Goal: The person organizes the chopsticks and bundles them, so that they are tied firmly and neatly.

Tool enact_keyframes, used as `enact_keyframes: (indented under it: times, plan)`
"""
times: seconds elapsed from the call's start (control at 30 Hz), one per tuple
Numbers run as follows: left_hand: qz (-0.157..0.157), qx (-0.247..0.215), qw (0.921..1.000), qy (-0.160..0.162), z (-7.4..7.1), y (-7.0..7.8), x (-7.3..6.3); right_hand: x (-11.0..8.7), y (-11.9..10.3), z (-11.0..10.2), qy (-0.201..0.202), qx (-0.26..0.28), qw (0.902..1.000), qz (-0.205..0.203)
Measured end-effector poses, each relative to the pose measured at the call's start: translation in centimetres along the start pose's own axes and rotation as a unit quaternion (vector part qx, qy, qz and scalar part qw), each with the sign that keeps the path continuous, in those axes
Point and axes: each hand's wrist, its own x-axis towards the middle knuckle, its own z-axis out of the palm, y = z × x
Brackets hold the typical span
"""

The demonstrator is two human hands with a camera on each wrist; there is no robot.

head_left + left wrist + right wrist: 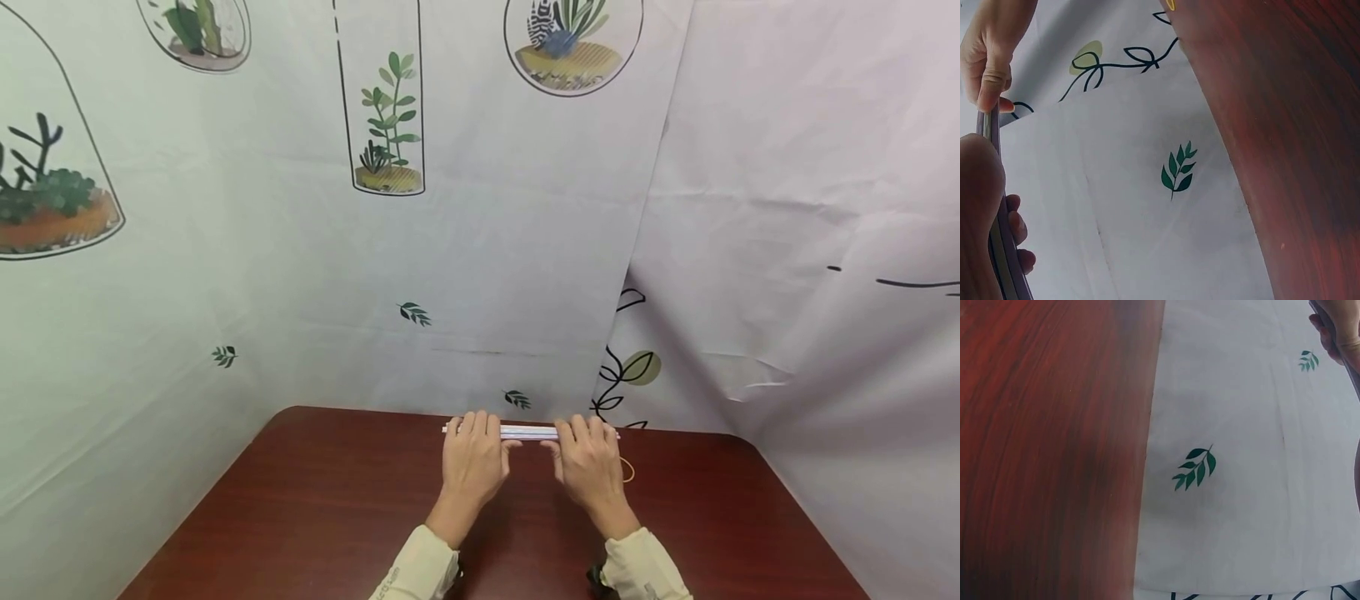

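Both hands hold a slim, straight, layered bundle (529, 432) with white and purple edges, level above the far part of the table. Its exact kind cannot be told. My left hand (472, 462) grips the left end, fingers over the far side and thumb on the near side. The right hand (592, 462) grips the other end in the same way. In the left wrist view the bundle (1005, 250) shows several thin layers pressed together, with fingertips curled around it. The right wrist view catches only part of the left hand (1342, 322) and the bundle at its upper right edge.
A dark red wooden table (337, 508) with rounded far corners lies below. Beside the right hand is a thin yellow loop (631, 472), like a rubber band. White cloth (487, 250) printed with plants and leaves hangs behind the table and along its sides.
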Motion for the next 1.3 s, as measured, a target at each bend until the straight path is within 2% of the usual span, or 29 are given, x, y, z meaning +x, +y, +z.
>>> enact_keyframes:
  times: [0.23,0.43,0.53,0.63,0.7,0.77,0.83,0.93,1.03,1.1,1.13,1.2,1.3]
  plan:
    - [0.011,-0.008,0.9999,0.006,0.0,-0.1,0.4,0.5,0.4,-0.4,-0.003,0.024,0.9997,-0.001]
    - [0.021,-0.007,0.9998,-0.005,0.0,-0.4,1.0,1.3,1.4,-1.2,-0.046,0.048,0.9978,-0.005]
    - [0.019,-0.004,0.9998,-0.009,-0.1,-0.6,1.3,1.5,2.4,-1.6,-0.029,0.078,0.9965,0.008]
    - [0.018,0.0,0.9998,-0.007,-0.1,-0.8,1.5,1.5,4.4,-2.2,0.033,0.124,0.9892,0.07]
    - [0.016,0.0,0.9999,-0.005,-0.1,-0.9,1.6,1.1,6.0,-2.7,0.068,0.153,0.976,0.139]
    - [0.014,-0.002,0.9999,-0.002,-0.1,-1.0,1.7,0.4,7.6,-3.0,0.067,0.177,0.9573,0.219]
    - [0.013,-0.003,0.9999,-0.002,-0.2,-1.1,1.8,-0.7,8.8,-3.1,0.012,0.185,0.9392,0.289]
    - [0.015,-0.004,0.9999,-0.002,-0.2,-1.2,1.8,-2.8,9.7,-2.6,-0.14,0.188,0.9102,0.341]
    - [0.019,-0.004,0.9998,-0.001,-0.3,-1.2,1.8,-4.8,9.7,-1.8,-0.284,0.2,0.8741,0.34]
    - [0.022,-0.005,0.9997,0.001,-0.3,-1.2,1.8,-5.9,9.4,-1.2,-0.349,0.206,0.8502,0.336]
    - [0.023,-0.005,0.9997,0.001,-0.3,-1.1,1.8,-6.4,9.2,-1.0,-0.372,0.205,0.8417,0.333]
    - [0.024,-0.002,0.9997,-0.004,-0.3,-1.1,1.8,-7.1,8.9,-0.5,-0.405,0.192,0.833,0.324]
    - [0.022,0.0,0.9997,-0.011,-0.4,-1.1,1.9,-7.6,8.5,-0.1,-0.428,0.175,0.8301,0.312]
